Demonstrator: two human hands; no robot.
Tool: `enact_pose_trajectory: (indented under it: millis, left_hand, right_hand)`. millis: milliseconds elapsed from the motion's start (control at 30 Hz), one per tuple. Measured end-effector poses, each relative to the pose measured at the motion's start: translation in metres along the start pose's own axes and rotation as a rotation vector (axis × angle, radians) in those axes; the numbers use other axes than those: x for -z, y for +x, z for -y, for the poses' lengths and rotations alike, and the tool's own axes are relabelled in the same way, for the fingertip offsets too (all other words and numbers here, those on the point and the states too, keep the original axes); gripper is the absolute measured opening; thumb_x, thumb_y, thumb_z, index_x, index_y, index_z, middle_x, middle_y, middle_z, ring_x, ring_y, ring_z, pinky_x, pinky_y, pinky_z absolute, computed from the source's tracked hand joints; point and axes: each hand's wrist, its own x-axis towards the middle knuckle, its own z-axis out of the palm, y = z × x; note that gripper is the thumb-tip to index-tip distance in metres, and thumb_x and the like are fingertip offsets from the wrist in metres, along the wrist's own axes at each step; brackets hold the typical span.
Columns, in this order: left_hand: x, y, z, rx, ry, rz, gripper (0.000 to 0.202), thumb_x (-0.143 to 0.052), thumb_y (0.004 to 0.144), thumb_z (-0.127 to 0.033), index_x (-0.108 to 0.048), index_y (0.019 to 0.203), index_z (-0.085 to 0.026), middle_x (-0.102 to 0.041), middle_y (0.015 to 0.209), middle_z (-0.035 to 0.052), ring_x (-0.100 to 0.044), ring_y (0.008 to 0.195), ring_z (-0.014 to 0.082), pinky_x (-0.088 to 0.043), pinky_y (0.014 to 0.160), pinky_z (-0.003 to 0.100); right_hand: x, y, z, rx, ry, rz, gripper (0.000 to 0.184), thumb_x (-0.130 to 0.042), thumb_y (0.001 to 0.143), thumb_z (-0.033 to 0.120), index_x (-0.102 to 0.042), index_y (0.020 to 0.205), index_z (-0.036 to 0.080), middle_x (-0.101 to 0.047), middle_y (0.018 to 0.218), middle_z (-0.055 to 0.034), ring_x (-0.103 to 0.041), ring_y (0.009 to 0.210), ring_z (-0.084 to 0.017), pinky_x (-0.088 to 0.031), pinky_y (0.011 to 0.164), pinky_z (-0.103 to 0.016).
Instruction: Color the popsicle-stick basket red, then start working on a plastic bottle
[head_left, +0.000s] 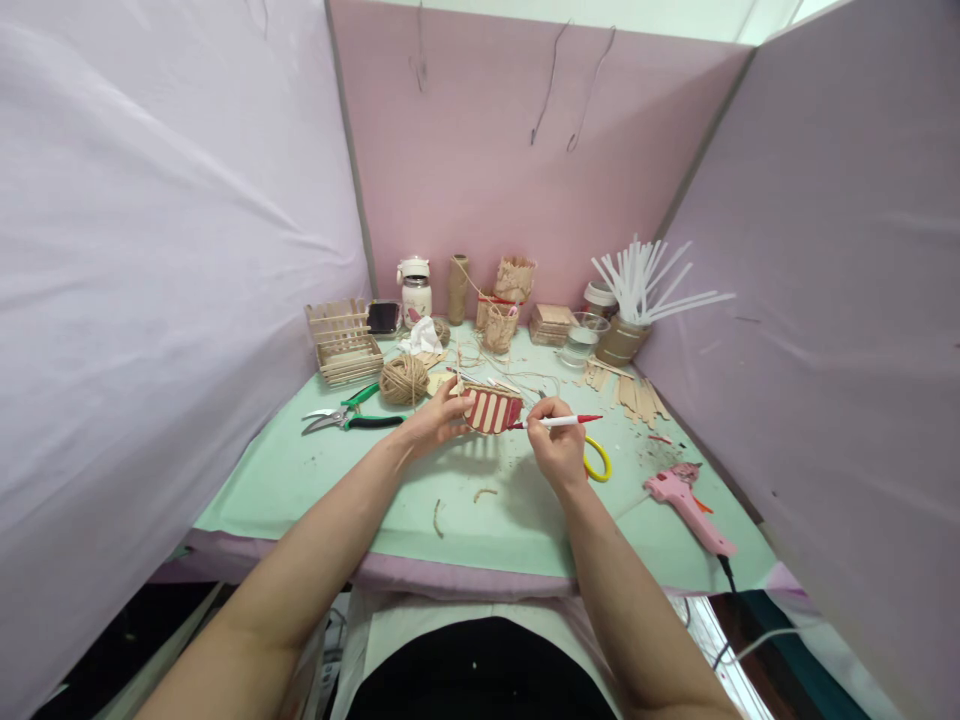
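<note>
Striped popsicle-stick panel (491,410): mid-desk (315,480), held just above surface. Left hand (435,420) fingers clamp its 9 o'clock edge. Right hand (559,445) pinches red marker (566,421), tip at panel's 3 o'clock edge. Likely risks:
- one-sided hold lets panel tilt, stroke strays onto bare stripe
- wet ink smears onto fingers
- glue gun (686,505) at 4 o'clock, elbow may knock it

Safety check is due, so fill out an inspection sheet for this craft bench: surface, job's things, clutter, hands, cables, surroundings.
Surface: mint-green table, twine scraps scattered.
Job's things: stick panel, striped red; red pen, tip at its right edge.
Clutter: twine ball, green-handled shears, loose sticks, pink glue gun.
Hands: left hand holds the stick panel; right hand holds the red pen.
Cables: black cord leaves the glue gun, off the front edge.
Surroundings: cloth partitions on three sides.
</note>
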Motion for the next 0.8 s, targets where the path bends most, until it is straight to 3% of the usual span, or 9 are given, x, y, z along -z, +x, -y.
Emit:
enact_pose_trajectory:
  millis: [233,433,800]
  left_hand:
    - [-0.0003,-0.0009,-0.0010,0.003,-0.008,0.002,0.079,-0.098,0.065,-0.039,-0.058,0.132,-0.026,-0.070,0.133,0.0111,-0.072,0.105,0.0218,-0.060,0.089,0.035]
    - [-0.0002,-0.0009,-0.0011,0.004,-0.004,-0.001,0.079,-0.098,0.066,-0.040,-0.059,0.134,-0.026,-0.069,0.136,0.0119,-0.073,0.108,0.0233,-0.060,0.095,0.039]
    - [0.0007,0.0002,0.0003,0.006,0.014,0.001,0.082,-0.097,0.067,-0.042,-0.056,0.136,-0.027,-0.069,0.135,0.0112,-0.073,0.104,0.0211,-0.060,0.085,0.032]
  right_hand:
    - [0.0014,-0.0006,0.0014,-0.030,0.007,-0.021,0.013,-0.060,0.084,0.026,-0.057,0.071,0.027,-0.057,0.066,0.0018,-0.055,0.072,-0.021,-0.042,0.068,-0.035]
    - [0.0008,0.0001,0.0009,-0.041,0.015,-0.057,0.013,-0.061,0.083,0.025,-0.056,0.071,0.026,-0.055,0.065,0.0018,-0.054,0.071,-0.021,-0.043,0.068,-0.035]
    - [0.0016,0.0001,0.0014,-0.043,0.017,-0.042,0.014,-0.061,0.083,0.026,-0.056,0.070,0.026,-0.055,0.064,0.0023,-0.055,0.072,-0.021,-0.042,0.069,-0.034]
